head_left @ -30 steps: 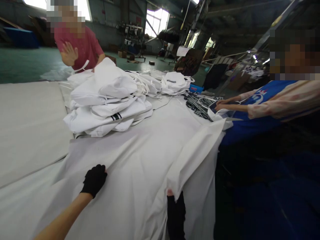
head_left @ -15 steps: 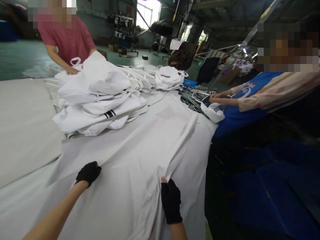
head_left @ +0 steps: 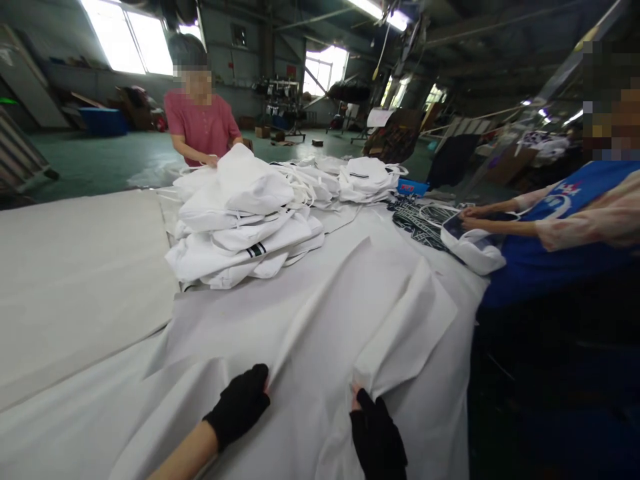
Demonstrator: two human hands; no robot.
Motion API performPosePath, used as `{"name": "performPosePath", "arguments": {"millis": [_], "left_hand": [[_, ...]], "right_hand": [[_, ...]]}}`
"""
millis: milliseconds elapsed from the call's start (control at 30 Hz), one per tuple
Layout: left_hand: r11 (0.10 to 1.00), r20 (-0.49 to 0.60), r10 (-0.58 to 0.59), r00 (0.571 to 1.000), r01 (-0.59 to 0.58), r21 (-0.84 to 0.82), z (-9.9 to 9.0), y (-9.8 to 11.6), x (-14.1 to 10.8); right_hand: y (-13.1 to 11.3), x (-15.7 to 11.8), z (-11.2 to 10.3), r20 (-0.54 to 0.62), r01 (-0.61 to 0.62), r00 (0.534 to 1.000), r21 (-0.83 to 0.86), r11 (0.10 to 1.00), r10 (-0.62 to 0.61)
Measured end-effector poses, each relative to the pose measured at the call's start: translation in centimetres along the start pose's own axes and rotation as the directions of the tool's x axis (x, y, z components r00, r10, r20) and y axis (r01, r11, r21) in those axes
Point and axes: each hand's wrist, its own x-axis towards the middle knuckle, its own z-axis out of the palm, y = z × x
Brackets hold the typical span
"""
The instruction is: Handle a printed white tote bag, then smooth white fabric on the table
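Note:
A large white sheet of cloth or similar material lies over the near part of the table, rising in ridges between my hands. My left hand, in a black fingerless glove, is closed on a fold of it at lower centre. To its right, my right hand, gloved the same way, pinches another fold, and the sheet's loose corner flops over beyond it. Fingertips of both hands are partly hidden by the cloth. Just past the sheet stands a pile of white bags with straps, one bearing a dark striped band.
Across the table a person in a red shirt touches the pile. At right, a person in a blue apron handles a white bag beside dark patterned straps. More white bags and a blue box lie farther back.
The view has swung left and up. Both hands still hold the sheet; its ridges stand higher and its far right corner has lifted and folded over.

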Motion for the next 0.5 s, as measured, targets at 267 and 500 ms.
{"name": "performPosePath", "arguments": {"millis": [267, 500], "left_hand": [[0.986, 0.278, 0.155, 0.948, -0.165, 0.014, 2.1, 8.7, -3.5], [0.989, 0.311, 0.135, 0.941, -0.146, 0.011, 3.2, 9.1, -3.2]], "right_hand": [[-3.5, 0.8, 3.5, 0.232, -0.191, 0.964, 0.254, 0.948, 0.132], [-2.4, 0.2, 3.2, 0.199, -0.247, 0.958, 0.212, 0.945, 0.206]]}}
